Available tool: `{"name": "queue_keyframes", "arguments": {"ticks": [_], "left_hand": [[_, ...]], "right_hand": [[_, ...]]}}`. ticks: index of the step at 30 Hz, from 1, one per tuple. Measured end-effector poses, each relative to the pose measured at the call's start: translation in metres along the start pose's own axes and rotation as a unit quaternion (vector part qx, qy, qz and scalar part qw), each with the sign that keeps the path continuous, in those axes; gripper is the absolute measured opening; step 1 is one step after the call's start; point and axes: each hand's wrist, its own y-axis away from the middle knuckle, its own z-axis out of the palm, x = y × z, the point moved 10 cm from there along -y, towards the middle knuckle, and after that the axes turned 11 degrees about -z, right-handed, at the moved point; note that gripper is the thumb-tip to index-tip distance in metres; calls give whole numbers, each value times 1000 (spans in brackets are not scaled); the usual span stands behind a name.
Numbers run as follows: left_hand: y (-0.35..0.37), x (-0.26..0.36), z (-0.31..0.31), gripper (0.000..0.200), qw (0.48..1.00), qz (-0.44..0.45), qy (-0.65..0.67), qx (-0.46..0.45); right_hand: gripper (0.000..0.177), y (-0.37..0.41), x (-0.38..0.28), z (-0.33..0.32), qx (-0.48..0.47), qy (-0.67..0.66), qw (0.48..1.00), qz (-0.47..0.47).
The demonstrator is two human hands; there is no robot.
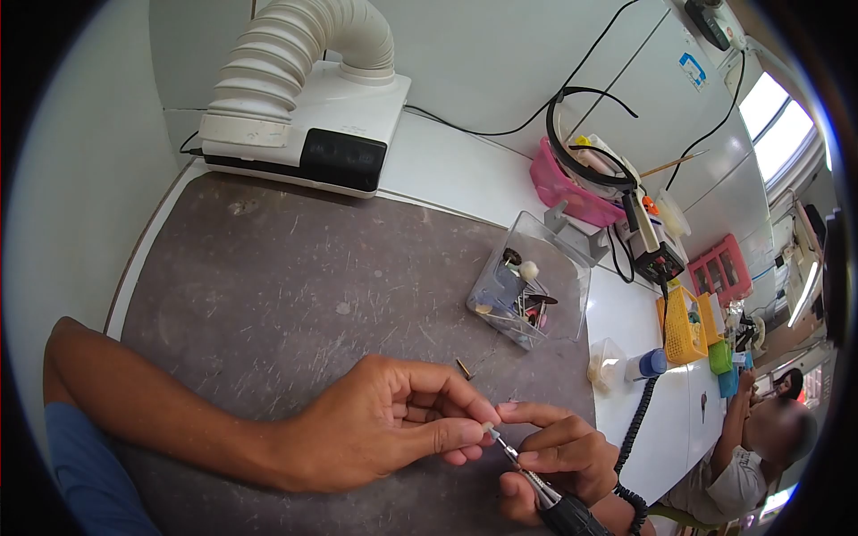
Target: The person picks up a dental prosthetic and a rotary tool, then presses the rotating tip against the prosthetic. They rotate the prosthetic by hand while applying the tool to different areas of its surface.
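My left hand (362, 433) is closed in a pinch on a small pale piece (489, 429), too small to make out clearly. In my right hand (572, 451) is a rotary handpiece (565, 514), with a metal nose and a black body, tilted up to the left. Its tip meets the pale piece between the fingertips; whether the two touch is hard to see. A coiled black cord (632, 438) runs beside the right hand. On the mat just beyond the left fingers lies a small brass-coloured bit (464, 368).
A clear box of rotary bits (527, 299) stands beyond the hands on the grey mat (313, 277). Behind are a white machine with a hose (340, 134), a pink basket (572, 192) and a control box (657, 255). Rightward sit a blue-capped jar (648, 364), a yellow basket (684, 330) and another person (724, 473).
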Motion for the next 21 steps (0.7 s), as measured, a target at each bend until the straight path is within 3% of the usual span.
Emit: {"name": "queue_keyframes", "arguments": {"ticks": [21], "left_hand": [[-1, -1, 0, 20, 1000, 8, 0, -1]], "right_hand": [[28, 3, 1, 1, 1, 2, 1000, 16]]}}
